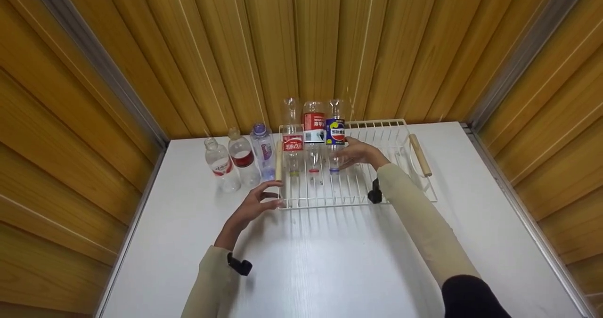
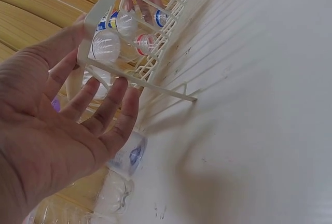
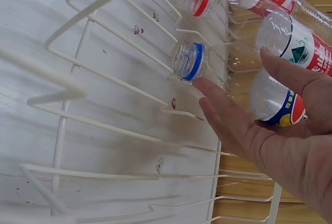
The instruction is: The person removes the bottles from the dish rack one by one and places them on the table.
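Three clear plastic bottles stand neck-down in a white wire rack [image 1: 348,204] with wooden handles. One has a red Coca-Cola-style label [image 1: 293,142], the middle bottle [image 1: 314,128] a red and white one, the right bottle [image 1: 335,132] a blue and yellow one. My right hand [image 1: 358,152] is beside the right bottle, fingers fairly straight; in the right wrist view a fingertip is right at its blue neck ring [image 3: 195,62]. My left hand [image 1: 254,202] holds the rack's near left corner, thumb and fingers on either side of the frame [image 2: 140,81].
Left of the rack, three upright bottles stand on the white table [image 1: 330,261]: a clear bottle [image 1: 220,165], one with a dark red label [image 1: 243,159] and a bluish bottle [image 1: 264,150]. The right wooden handle [image 1: 420,155] leans outward. Wood-patterned walls [image 1: 282,40] enclose the table.
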A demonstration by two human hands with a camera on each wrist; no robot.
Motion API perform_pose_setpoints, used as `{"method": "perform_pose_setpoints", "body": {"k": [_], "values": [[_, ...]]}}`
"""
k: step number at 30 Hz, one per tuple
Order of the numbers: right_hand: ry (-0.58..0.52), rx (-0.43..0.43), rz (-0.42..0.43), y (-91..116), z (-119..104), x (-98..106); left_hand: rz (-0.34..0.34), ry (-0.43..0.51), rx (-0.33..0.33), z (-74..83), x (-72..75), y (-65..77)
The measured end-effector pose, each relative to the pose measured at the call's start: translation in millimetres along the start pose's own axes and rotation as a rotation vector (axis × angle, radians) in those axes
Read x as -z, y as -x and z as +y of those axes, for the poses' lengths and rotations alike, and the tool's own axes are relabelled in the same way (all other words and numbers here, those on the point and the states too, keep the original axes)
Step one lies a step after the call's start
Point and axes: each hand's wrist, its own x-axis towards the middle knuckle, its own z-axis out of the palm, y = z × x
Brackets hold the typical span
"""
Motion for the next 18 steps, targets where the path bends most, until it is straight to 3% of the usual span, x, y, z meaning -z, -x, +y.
{"method": "perform_pose_setpoints", "body": {"k": [10,18], "values": [[0.011,0.049,0.065,30.6,-6.4,8.3,0.0,-0.008,-0.01,3.5,1.1,0.2],[0.043,0.055,0.104,62.9,5.5,22.3,0.007,-0.001,-0.009,-0.7,-3.9,2.6]]}}
